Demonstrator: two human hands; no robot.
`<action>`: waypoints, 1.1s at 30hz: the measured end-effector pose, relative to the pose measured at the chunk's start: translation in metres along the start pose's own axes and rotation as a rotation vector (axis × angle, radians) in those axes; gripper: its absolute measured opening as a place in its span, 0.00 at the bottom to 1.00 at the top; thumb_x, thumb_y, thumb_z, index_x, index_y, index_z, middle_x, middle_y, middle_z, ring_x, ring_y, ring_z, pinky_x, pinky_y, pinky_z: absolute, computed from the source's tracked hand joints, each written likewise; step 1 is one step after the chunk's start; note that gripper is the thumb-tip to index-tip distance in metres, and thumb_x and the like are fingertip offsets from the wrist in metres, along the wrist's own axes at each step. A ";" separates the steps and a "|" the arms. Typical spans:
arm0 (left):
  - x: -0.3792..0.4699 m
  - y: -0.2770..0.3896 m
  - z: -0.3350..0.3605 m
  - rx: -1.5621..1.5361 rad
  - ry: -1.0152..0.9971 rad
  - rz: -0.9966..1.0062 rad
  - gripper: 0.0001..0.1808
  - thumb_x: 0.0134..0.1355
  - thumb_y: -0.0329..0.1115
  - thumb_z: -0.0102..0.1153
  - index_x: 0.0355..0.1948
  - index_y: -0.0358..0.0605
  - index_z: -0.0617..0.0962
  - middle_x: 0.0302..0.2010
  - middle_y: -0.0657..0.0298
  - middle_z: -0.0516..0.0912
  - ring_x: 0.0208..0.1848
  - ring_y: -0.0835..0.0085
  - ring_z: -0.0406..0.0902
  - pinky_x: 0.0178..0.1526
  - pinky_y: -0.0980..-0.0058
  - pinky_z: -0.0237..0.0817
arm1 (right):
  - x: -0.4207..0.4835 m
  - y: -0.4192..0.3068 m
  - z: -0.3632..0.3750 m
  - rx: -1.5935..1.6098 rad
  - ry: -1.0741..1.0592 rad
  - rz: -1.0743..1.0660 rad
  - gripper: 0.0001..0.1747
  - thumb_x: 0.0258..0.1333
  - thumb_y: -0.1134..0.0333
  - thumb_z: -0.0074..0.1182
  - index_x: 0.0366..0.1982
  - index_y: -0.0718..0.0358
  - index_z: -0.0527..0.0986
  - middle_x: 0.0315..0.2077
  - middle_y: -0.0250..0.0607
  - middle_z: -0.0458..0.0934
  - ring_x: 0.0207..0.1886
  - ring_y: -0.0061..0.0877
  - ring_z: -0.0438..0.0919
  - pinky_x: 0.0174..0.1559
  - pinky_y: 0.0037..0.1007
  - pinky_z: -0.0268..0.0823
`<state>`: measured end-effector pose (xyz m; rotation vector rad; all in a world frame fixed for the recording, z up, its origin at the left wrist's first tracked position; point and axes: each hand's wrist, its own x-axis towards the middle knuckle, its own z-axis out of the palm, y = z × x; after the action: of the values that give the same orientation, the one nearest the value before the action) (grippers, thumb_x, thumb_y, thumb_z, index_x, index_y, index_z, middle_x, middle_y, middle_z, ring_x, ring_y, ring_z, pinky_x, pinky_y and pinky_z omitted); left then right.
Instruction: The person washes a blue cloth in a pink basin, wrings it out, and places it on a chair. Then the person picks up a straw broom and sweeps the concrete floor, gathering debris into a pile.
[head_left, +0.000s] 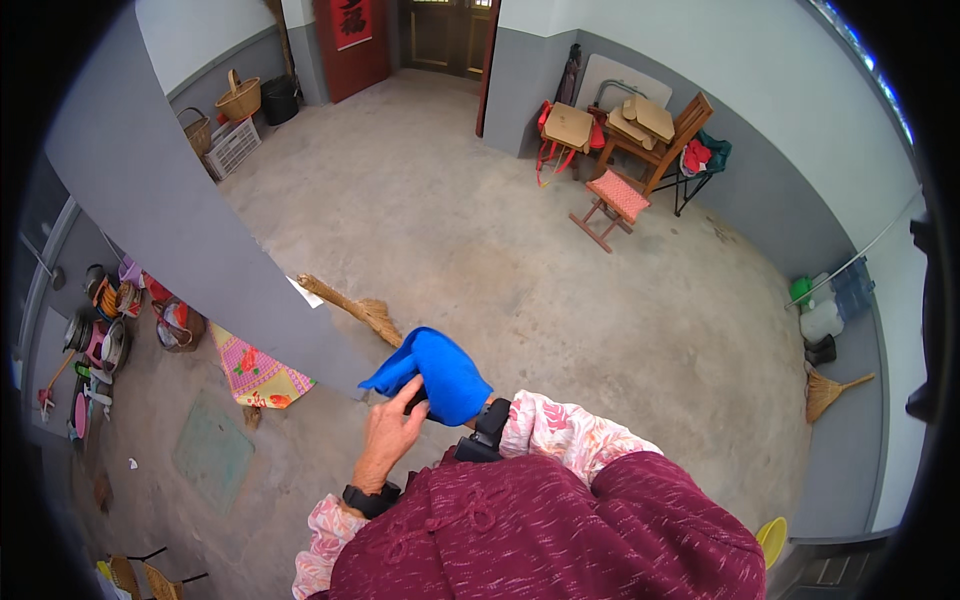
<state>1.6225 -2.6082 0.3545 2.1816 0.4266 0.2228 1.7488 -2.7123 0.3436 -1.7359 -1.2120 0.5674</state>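
A blue cloth (450, 375) is draped over my right hand (471, 421), hiding nearly all of it; only a bit of skin shows by the black wrist strap. My left hand (390, 427) reaches to the cloth's left side, its fingers bent and touching or very near the edge; whether they pinch it cannot be told. Just beyond the cloth, a straw hand broom (367, 311) leans at the foot of a grey pillar (247, 292). Both wrists wear black straps below patterned sleeves.
A woven-top folding stool (619, 196) and a wooden chair (686, 131) with cardboard stand ahead right. Wicker baskets (238, 97) stand at far left. Pots (114, 345) and a patterned cloth (255, 367) lie left. Water jugs (821, 321) and another broom (825, 394) line the right wall.
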 end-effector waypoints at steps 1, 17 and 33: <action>-0.002 0.005 -0.007 -0.066 0.048 0.011 0.18 0.56 0.31 0.52 0.48 0.43 0.74 0.40 0.50 0.79 0.31 0.64 0.79 0.34 0.70 0.71 | 0.002 -0.004 -0.006 -0.131 -0.101 -0.020 0.32 0.49 0.64 0.57 0.56 0.62 0.62 0.53 0.45 0.67 0.54 0.33 0.68 0.59 0.32 0.56; -0.013 -0.006 -0.010 0.108 0.032 0.290 0.39 0.48 0.52 0.62 0.61 0.56 0.64 0.65 0.50 0.51 0.66 0.46 0.47 0.63 0.56 0.47 | 0.005 0.005 0.020 -0.046 -0.072 -0.114 0.21 0.49 0.55 0.52 0.42 0.60 0.71 0.42 0.45 0.74 0.49 0.38 0.70 0.56 0.39 0.57; -0.039 -0.099 -0.036 -1.139 0.351 -0.358 0.21 0.64 0.52 0.42 0.42 0.44 0.75 0.36 0.68 0.78 0.36 0.80 0.73 0.36 0.78 0.65 | 0.022 -0.044 0.035 1.319 -0.381 0.626 0.29 0.58 0.43 0.39 0.50 0.59 0.67 0.47 0.48 0.71 0.49 0.37 0.71 0.50 0.48 0.66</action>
<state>1.5533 -2.5409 0.2964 0.9312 0.6643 0.5023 1.7100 -2.6732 0.3683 -0.7857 -0.2300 1.6524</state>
